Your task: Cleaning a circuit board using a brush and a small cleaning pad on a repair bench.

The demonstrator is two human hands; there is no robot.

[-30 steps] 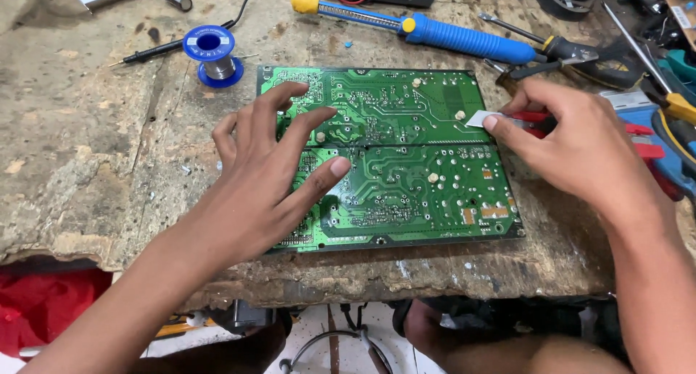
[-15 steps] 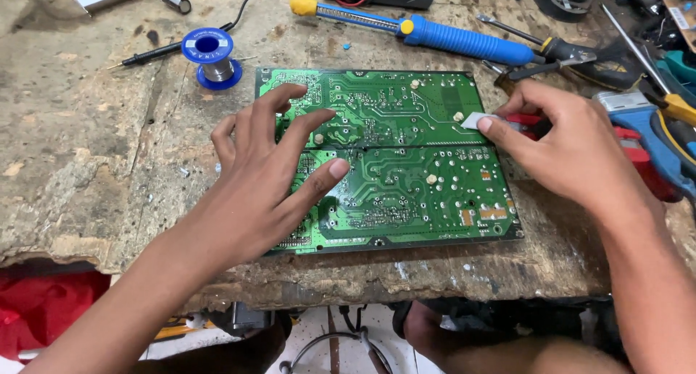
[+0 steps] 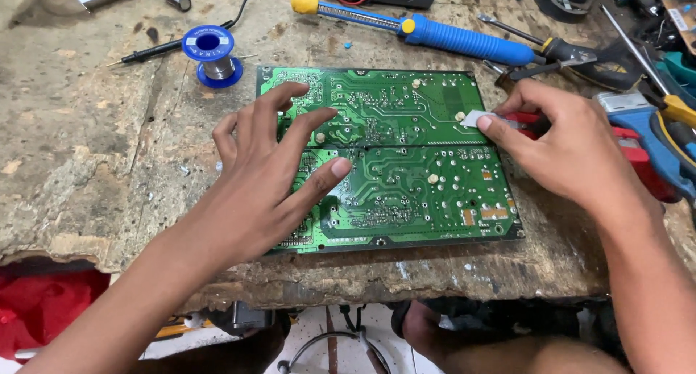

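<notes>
A green circuit board lies solder side up on a worn wooden workbench. My left hand rests flat on the board's left half, fingers spread, holding nothing. My right hand is at the board's right edge, gripping a red-handled cutter knife whose short metal blade touches the board near its upper right.
A blue solder spool and a black probe lie at the back left. A blue-handled desoldering pump and screwdrivers lie behind the board, more tools crowd the right side. Red cloth hangs below the bench's front edge.
Both hands stay almost where they were. The right hand with the knife has shifted very slightly along the board's right edge.
</notes>
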